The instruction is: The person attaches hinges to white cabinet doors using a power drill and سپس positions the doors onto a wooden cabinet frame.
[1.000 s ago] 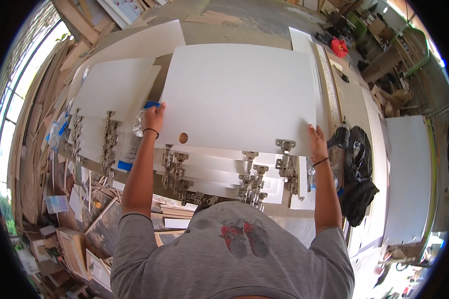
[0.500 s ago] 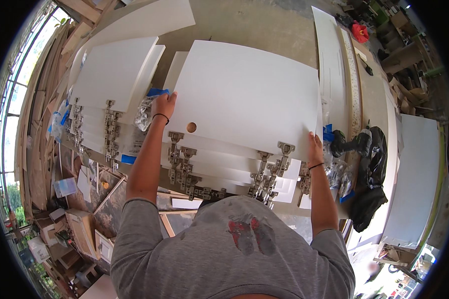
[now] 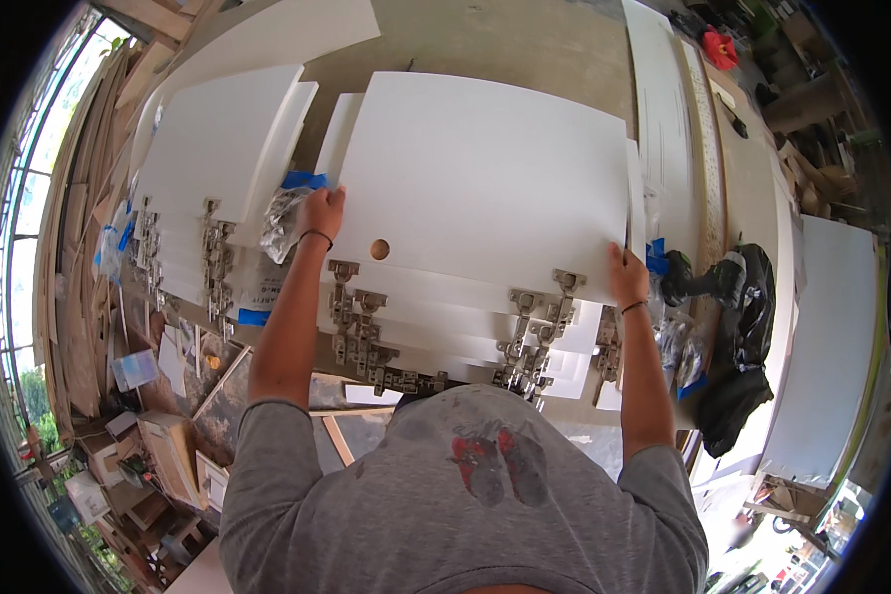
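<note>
My left hand (image 3: 322, 212) and right hand (image 3: 628, 275) grip the white board (image 3: 495, 178) by its side edges, above stacked boards (image 3: 436, 297) along the bench's (image 3: 505, 35) near edge. I'd keep its 2 sides level so the hinges (image 3: 371, 301) don't scratch it.

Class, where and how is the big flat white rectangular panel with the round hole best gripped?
Probably grip the flat white rectangular panel by its left and right edges, one hand from each side: it is broad, and silvery metal hinges crowd its near edge. The left hand and right hand are at those edges.
</note>
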